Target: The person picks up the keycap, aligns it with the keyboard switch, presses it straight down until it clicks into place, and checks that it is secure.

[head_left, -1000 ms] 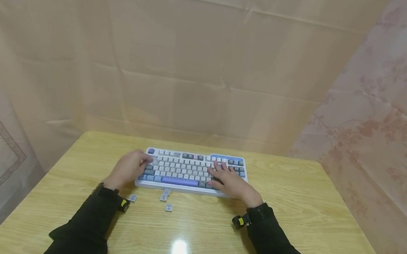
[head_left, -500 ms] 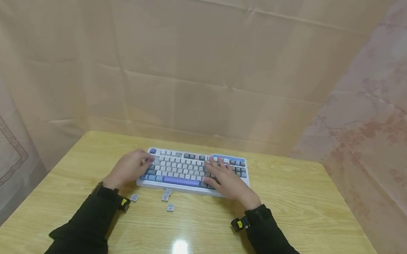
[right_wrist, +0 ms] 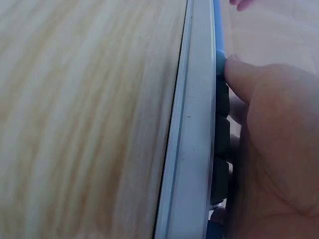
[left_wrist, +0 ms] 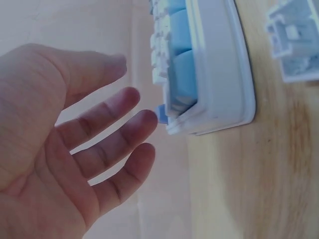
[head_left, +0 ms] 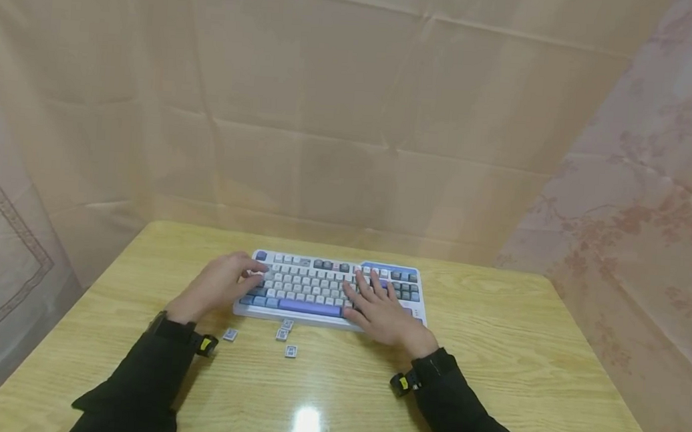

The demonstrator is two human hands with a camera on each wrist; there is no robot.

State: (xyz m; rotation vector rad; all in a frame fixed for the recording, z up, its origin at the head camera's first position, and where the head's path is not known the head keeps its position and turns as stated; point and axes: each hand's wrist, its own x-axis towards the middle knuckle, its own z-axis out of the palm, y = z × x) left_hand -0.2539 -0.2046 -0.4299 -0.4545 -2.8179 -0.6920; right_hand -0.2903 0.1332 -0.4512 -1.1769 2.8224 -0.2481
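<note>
Head view: nothing large has changed. A hung cloth point(head_left: 352, 123) is kept behind the table point(head_left: 334, 382), and only a narrow strip of tabletop is left behind the keyboard point(head_left: 310, 291). Wide bare surface is offered to the right, less to the left, and more in front, between the sleeves point(head_left: 136, 375).

Keyboard is set near the table's back edge, about midway across. No slide is noted beyond slight camera drift.

Change is confined to the hands. Left hand point(head_left: 215, 284) was bunched half a second ago; its fingers are now stretched over the keyboard's left end, thumb parted from index. No held thing can be made out, though not every fingertip is shown in the left wrist view. Right hand point(head_left: 384, 316) has been drawn slightly toward the front edge, fingers spread, nothing gripped; more keys point(head_left: 406, 291) are exposed beyond it. Judged: left hold eased, board steadied by the right.

Smallest: four loose keycaps point(head_left: 291, 351) are left off the board, so work is judged unfinished. Two are nearly paired by the front edge, one is set farther out, one just beside the left wrist camera point(head_left: 206, 345). Tight there: it could be knocked by a rightward wrist sweep.
</note>
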